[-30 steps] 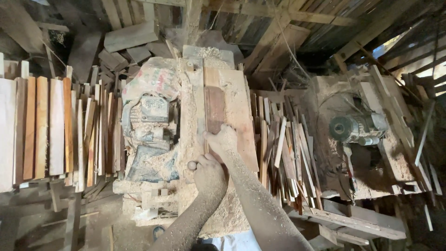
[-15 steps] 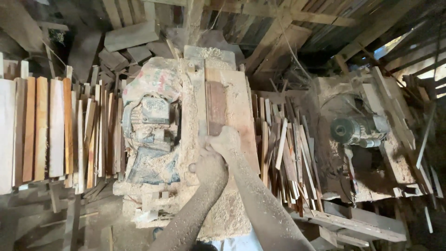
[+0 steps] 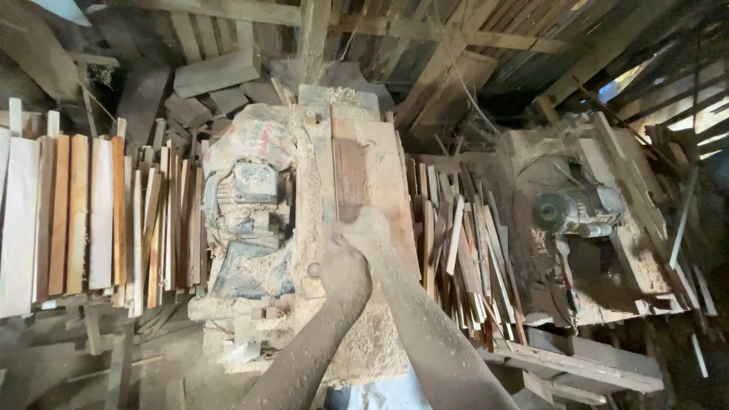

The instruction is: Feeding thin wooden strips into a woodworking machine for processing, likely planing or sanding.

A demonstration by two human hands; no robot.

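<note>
At frame centre, a dark board (image 3: 351, 176) lies on the sawdust-covered bench (image 3: 387, 190). Right hand (image 3: 368, 228) presses its near end, fingers flat; left hand (image 3: 343, 267) steadies behind, fingers curled. Even, downward pressure suits best.

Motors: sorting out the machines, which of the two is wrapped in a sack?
The left motor, beside the hands; a dusty sack drapes it. The right motor sits bare.

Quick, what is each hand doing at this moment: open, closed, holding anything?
Left hand: rests on the sawdust-covered machine table; grip cannot be told.
Right hand: pressed on the near end of the dark wooden strip; whether the fingers close on it cannot be told.
</note>
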